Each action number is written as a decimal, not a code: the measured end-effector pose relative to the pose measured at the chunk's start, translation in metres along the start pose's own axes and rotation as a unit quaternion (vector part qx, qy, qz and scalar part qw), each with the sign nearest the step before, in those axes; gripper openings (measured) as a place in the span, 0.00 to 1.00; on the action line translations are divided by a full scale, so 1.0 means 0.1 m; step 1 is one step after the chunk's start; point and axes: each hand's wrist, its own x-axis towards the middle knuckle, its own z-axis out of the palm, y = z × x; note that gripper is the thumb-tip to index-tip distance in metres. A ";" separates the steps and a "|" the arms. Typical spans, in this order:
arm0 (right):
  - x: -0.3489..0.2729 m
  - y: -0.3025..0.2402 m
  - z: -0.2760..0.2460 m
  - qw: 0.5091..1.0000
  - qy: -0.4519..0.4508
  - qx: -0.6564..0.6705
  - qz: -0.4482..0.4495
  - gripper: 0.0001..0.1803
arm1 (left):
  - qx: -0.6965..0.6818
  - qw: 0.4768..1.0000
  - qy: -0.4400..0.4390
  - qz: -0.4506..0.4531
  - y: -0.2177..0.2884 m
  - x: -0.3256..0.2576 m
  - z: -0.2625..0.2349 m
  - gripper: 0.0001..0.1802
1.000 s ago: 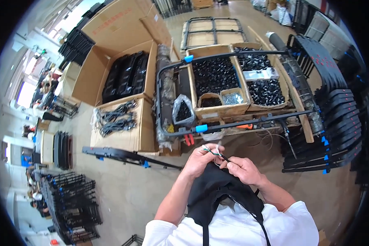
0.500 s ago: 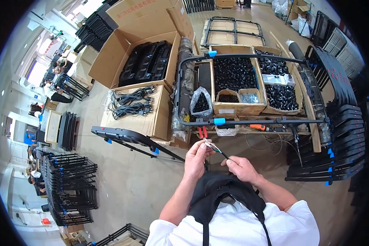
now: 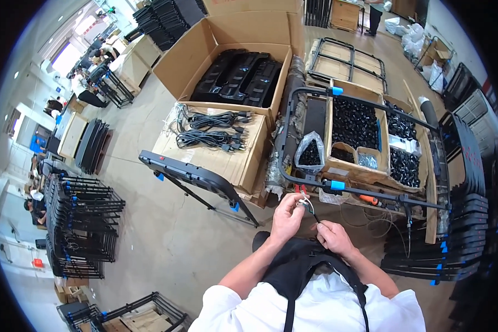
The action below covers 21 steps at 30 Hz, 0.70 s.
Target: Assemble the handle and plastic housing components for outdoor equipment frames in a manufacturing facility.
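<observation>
A black cable (image 3: 316,217) with its thin inner wires (image 3: 307,204) bared, white and green among them, stretches between my two hands. My left hand (image 3: 286,220) pinches the wires at the stripped end. Lower and to the right, my right hand (image 3: 336,238) is closed round the black sheath. Just beyond my left fingertips, a red-handled tool (image 3: 300,190) lies at the bench edge; its jaws are hidden. Above it runs a black tubular frame (image 3: 371,195) with blue wrapped patches, laid across the bench.
Wooden bins (image 3: 355,127) of small black parts stand within the frame, beside a plastic bag (image 3: 310,152) of parts. Coiled black cables (image 3: 213,130) lie on a carton, before an open box (image 3: 235,83) of black panels. A folded black frame (image 3: 196,180) stands at left; stacked frames (image 3: 454,232) at right.
The view has swung left, so the bench and boxes sit further right. Both hands keep hold of the cable; the left fingers have shifted slightly on the wires.
</observation>
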 end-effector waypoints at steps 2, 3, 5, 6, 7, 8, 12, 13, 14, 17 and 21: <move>0.09 0.02 0.03 1.000 0.001 0.000 0.005 0.21 | 0.020 0.998 -0.005 0.057 0.05 0.07 -0.12 0.12; 0.11 0.00 0.04 1.000 0.000 -0.002 0.007 0.21 | 0.003 0.999 -0.019 0.050 0.08 0.09 -0.17 0.11; 0.16 -0.06 0.06 1.000 0.003 -0.018 -0.004 0.21 | -0.024 0.999 -0.040 0.005 0.08 0.14 -0.27 0.11; 0.16 -0.08 0.08 1.000 0.002 -0.019 -0.003 0.21 | -0.025 0.999 -0.039 0.003 0.07 0.16 -0.30 0.11; 0.17 -0.09 0.09 1.000 -0.001 -0.012 0.001 0.21 | -0.018 0.999 -0.042 0.017 0.06 0.18 -0.33 0.11; 0.17 -0.09 0.10 1.000 -0.002 -0.005 0.004 0.21 | -0.011 0.998 -0.048 0.030 0.07 0.20 -0.35 0.10; 0.17 -0.09 0.11 1.000 0.000 -0.023 -0.002 0.21 | 0.062 0.996 -0.025 0.066 0.10 0.21 -0.34 0.10; 0.17 -0.08 0.11 1.000 0.000 -0.022 0.001 0.21 | 0.101 0.990 -0.017 0.096 0.11 0.21 -0.32 0.10; 0.17 -0.06 0.11 1.000 0.001 -0.020 0.003 0.21 | 0.099 0.990 -0.023 0.094 0.11 0.21 -0.30 0.10; 0.18 0.02 0.10 1.000 0.004 -0.022 -0.004 0.20 | 0.172 0.975 -0.001 0.139 0.13 0.20 -0.24 0.10; 0.12 0.02 0.07 1.000 0.004 -0.025 -0.010 0.21 | 0.205 0.969 0.010 0.139 -0.05 0.15 -0.20 0.10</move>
